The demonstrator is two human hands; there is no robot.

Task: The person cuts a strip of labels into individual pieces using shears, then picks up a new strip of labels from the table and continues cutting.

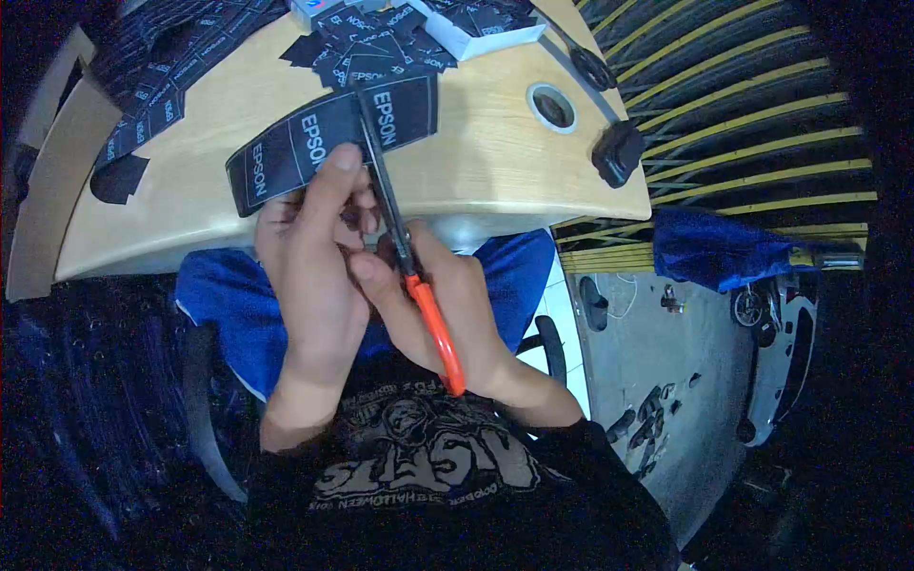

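Note:
A strip of black labels (309,133) printed with EPSON in white stretches over the table's front edge. My left hand (319,233) is closed on its lower side, the thumb lying on top. Scissors (436,328) with orange handles and long dark blades are gripped in my right hand (443,285). Their blades cross the strip near its right-hand label, almost in line with the printed word. Whether the blades are parted is hard to make out. Beyond the strip, a heap of separate black EPSON pieces (367,48) is spread on the table.
The light wooden table (486,171) holds a white open box (486,43), a white-rimmed ring (550,108) and a black object (617,152) near the right edge. More EPSON strips (157,100) and a cardboard flap (62,181) are at left. Yellow slats (752,143) stand beyond the right side.

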